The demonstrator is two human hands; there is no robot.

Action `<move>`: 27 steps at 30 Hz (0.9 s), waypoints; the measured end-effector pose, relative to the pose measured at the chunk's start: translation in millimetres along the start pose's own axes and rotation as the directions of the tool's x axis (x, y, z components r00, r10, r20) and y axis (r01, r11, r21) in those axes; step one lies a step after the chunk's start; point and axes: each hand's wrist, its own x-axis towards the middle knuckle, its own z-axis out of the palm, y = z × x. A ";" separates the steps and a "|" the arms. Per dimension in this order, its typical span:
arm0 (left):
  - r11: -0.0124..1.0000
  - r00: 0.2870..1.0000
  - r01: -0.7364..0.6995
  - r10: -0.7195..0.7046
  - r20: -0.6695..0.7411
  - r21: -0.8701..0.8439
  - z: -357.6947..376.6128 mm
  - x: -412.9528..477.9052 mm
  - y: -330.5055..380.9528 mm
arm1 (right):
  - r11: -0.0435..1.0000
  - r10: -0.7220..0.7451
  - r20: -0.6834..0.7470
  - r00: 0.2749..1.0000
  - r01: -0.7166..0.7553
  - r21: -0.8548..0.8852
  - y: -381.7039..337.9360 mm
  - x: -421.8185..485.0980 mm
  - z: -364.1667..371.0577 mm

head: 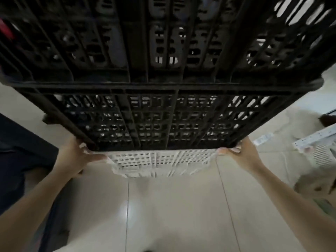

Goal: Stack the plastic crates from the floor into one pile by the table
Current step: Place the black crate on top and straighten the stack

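Dim indoor light, soft focus, strong wide-angle bend.

Black crate (163, 73) reading as a dark, nearly detailless mass against the pale tiled floor (172, 215), bright gaps glowing through its slots at upper right. Small white glare spot on the floor tiles near bottom centre. Motion blur smearing the crate ribs and the white crate (160, 162) beneath. Straight lines bowing toward the frame edges; corners murky and soft.

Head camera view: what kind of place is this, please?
Probably an indoor storage or work room. The floor is pale glossy tile, both hands hold stacked black plastic crates over a white one, and another white crate lies nearby.
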 end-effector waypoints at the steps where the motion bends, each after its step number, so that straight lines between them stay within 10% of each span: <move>1: 1.000 1.000 -0.009 0.009 -0.012 -0.014 -0.8 0.1 0.4 | 1.000 0.006 -0.002 1.000 -0.006 0.001 3.6 1.8 0.6; 27: 0.989 0.990 -0.114 0.104 0.099 0.096 -17.0 9.0 -6.0 | 0.992 0.124 -0.117 0.985 -0.122 0.020 13.6 -0.2 10.4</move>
